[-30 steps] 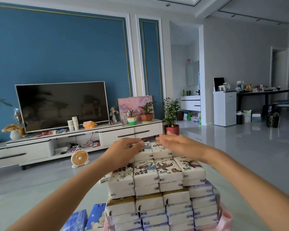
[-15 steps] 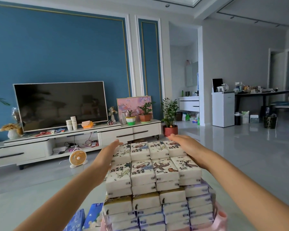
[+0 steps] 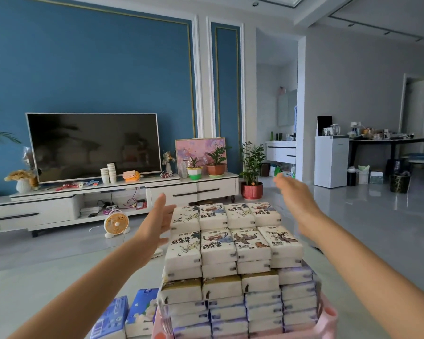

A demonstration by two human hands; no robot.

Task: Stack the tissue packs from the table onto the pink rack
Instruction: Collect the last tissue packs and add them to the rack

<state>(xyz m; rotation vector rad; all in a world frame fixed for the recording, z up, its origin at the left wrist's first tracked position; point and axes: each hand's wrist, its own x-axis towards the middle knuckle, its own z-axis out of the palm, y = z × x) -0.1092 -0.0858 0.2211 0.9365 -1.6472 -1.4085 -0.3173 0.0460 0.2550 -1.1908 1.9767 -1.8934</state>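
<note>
The white, printed, film-wrapped tissue packs (image 3: 230, 243) are piled high on the pink plastic rack (image 3: 328, 321), with 2 rows of 4 seen on top. Nothing is held right now: the left hand (image 3: 157, 223) is spread flat just beside the pile's left edge, and the right hand (image 3: 296, 199) is spread too, apart from the far right corner. 2 blue soft-wrapped packs (image 3: 123, 316) are seen near-left of the rack. These would be judged light, squashy and slick, so each is probably best pinched gently across its long sides, not squeezed hard.

Open air flanks the tissue stack (image 3: 230, 253); blue packs (image 3: 123, 316) crowd its lower left, perhaps touching the rack (image 3: 328, 322).
</note>
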